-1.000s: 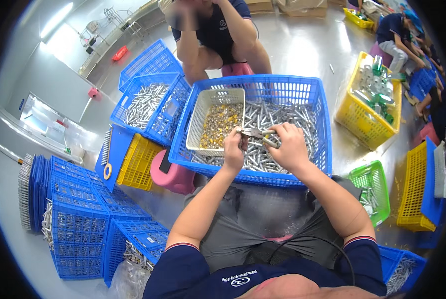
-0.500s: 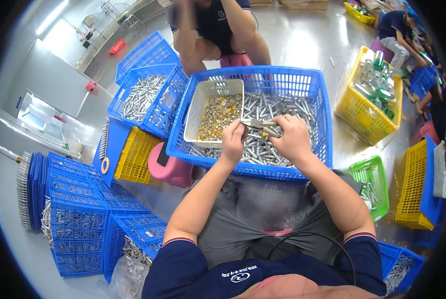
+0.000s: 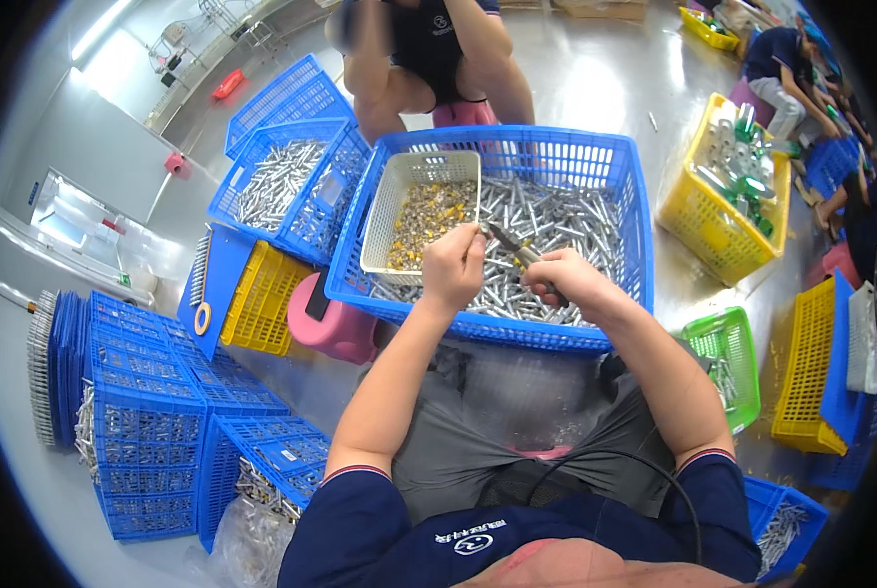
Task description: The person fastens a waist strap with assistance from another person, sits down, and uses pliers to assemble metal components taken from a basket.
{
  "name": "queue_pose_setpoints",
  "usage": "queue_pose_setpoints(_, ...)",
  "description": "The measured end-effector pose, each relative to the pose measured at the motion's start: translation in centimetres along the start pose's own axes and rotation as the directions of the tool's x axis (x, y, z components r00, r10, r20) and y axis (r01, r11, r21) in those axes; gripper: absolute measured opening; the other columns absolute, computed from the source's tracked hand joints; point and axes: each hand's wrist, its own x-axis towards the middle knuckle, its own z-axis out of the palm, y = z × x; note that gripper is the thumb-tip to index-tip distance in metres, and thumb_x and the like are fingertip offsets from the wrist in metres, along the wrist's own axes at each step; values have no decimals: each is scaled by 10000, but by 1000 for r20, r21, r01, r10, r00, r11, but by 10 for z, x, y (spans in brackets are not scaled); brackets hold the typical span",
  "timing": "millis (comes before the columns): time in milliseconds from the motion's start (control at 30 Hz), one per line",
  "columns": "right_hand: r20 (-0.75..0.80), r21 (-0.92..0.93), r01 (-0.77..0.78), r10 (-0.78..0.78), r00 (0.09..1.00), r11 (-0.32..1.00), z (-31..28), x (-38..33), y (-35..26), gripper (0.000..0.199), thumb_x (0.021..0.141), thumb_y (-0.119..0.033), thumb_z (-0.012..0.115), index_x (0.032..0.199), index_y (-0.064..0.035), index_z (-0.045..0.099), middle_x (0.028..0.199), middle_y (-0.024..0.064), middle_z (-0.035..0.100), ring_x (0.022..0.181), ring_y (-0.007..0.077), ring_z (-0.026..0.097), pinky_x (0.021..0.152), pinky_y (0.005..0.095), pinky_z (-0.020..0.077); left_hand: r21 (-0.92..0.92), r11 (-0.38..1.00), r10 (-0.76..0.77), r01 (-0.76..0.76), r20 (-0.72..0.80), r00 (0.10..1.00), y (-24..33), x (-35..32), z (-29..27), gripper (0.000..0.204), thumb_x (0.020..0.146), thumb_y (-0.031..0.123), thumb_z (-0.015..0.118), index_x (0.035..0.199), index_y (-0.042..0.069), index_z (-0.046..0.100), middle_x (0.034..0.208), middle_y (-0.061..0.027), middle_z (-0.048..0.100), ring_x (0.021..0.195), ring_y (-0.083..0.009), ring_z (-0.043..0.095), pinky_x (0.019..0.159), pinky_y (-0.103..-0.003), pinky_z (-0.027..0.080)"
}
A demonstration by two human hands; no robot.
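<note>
My right hand (image 3: 574, 277) is wrapped round the handles of a pair of pliers (image 3: 505, 238). Their dark jaws point up and left, close to the fingertips of my left hand (image 3: 454, 267). That hand is closed in a pinch; a small bit shows at its fingertips, too small to name. Both hands are over a large blue crate (image 3: 517, 331) of loose silvery metal tubes (image 3: 566, 211). Inside the crate, at its left, a cream basket (image 3: 386, 206) holds many small metal and yellow pieces (image 3: 428, 218), just beyond my left hand.
A person (image 3: 428, 59) sits across the crate. Blue crates of tubes (image 3: 281, 181) stand at the left, near a pink stool (image 3: 332, 328) and a yellow crate (image 3: 262, 304). On the right are a yellow crate of bottle-like items (image 3: 698, 220) and a green basket (image 3: 747, 363).
The pliers have swung from nearly level to a slant, jaws up. My right hand has dropped slightly and turned; my left hand has shifted a little and stays closed.
</note>
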Motion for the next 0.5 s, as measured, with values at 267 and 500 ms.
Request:
queue_pose_setpoints(267,-296,627,336,-184,937,703,-96,3,-31,143,744,-181,465,634,-95,434,541,12,438,444,135,435,428,271,370,-3,930,366,-367,-80,927,15,-20,-14,151,739,122,462,684,12,550,537,-125,485,453,-263,509,438,-332,406)
queue_pose_setpoints(500,-236,-562,385,-587,774,733,-11,5,16,316,725,-291,651,886,-28,580,716,81,546,710,220,544,659,353,431,-224,958,-177,177,18,984,6,-25,-7,171,892,79,385,829,3,526,578,16,407,518,-48,353,464,-213,283)
